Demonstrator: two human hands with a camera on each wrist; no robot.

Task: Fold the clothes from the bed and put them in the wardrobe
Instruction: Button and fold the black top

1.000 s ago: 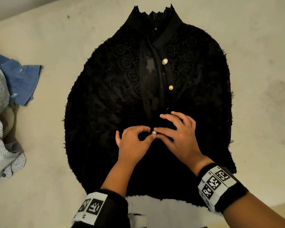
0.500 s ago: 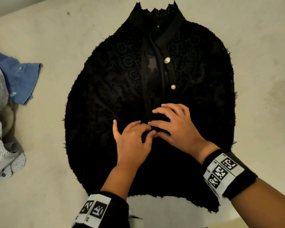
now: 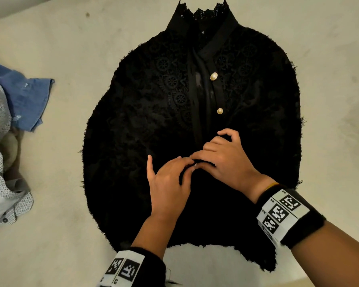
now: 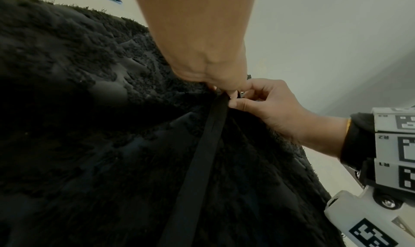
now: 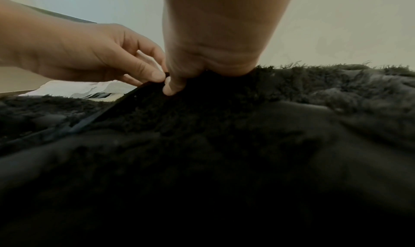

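Observation:
A black fuzzy top (image 3: 133,121) with a lace collar lies flat, front up, on the cream bed (image 3: 60,204). Two pearl buttons (image 3: 214,76) (image 3: 220,111) show on its black placket. Lower on the placket, my left hand (image 3: 182,164) and right hand (image 3: 205,156) meet fingertip to fingertip. Both pinch the placket edges around a third button (image 3: 195,165), which is mostly hidden. In the left wrist view the placket band (image 4: 202,144) runs up to the pinching fingers (image 4: 233,105). The right wrist view shows my left hand (image 5: 89,55) and right thumb (image 5: 172,89) nipping the fabric edge.
A pile of other clothes lies at the bed's left edge: a blue denim piece (image 3: 25,98) and a white patterned shirt (image 3: 0,183). A white surface (image 3: 205,264) shows just below the top's hem. Bare sheet surrounds the top on the right and far side.
The pearl button seen between my fingertips a second ago is now almost covered by them. Both hands have closed in tighter on the placket at about the same spot.

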